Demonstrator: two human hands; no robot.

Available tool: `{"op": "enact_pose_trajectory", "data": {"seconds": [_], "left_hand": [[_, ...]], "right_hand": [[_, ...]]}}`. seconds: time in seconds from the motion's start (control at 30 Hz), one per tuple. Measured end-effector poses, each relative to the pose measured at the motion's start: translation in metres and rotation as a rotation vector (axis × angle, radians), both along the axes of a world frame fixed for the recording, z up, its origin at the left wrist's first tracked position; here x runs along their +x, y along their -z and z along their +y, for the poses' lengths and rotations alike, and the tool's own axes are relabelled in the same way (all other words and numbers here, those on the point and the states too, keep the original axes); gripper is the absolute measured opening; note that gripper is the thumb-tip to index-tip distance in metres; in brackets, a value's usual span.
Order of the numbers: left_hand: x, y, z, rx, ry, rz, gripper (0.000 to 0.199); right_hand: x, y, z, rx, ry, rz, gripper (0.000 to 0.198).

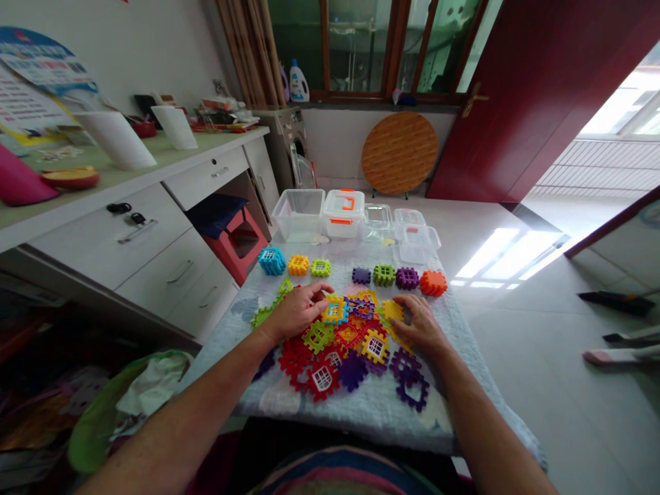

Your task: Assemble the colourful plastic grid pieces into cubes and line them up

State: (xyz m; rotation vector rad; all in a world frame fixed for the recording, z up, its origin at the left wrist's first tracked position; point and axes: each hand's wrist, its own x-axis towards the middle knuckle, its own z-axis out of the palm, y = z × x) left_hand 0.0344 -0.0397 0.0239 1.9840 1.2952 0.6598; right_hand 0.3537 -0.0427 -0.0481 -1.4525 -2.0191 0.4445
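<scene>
Loose gear-edged plastic building tiles lie heaped on the cloth-covered table. My left hand is over the left of the heap, fingers apart, its thumb beside a yellow window tile; whether they touch I cannot tell. On the other side, my right hand has its fingers closed on the edge of a plain yellow tile. Between the hands are a purple tile and an orange tile. Closer to me lie a red window tile, a dark purple tile and a green tile.
Sorted stacks line the far side, among them a blue stack, a green stack and an orange stack. Behind them stand clear plastic boxes, including a large open box and an orange-latched box. A red stool is at left.
</scene>
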Motion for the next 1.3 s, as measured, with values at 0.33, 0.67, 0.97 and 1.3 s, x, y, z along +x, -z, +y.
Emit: {"op": "enact_pose_trajectory", "data": {"seconds": [0.33, 0.67, 0.97, 1.3], "left_hand": [[0.002, 0.008, -0.011, 0.199, -0.009, 0.144, 0.054], [0.0, 0.013, -0.014, 0.25, 0.018, 0.294, 0.058], [0.025, 0.015, -0.063, 0.417, 0.295, 0.361, 0.091], [0.035, 0.046, -0.079, 0.555, 0.338, 0.45, 0.074]], "right_hand": [[-0.021, -0.009, -0.007, 0.061, 0.0, 0.279, 0.028], [-0.036, -0.009, -0.008, 0.078, -0.122, 0.256, 0.035], [-0.033, -0.009, -0.004, -0.022, -0.048, 0.359, 0.032], [-0.034, -0.01, -0.005, -0.02, -0.085, 0.335, 0.028]]}}
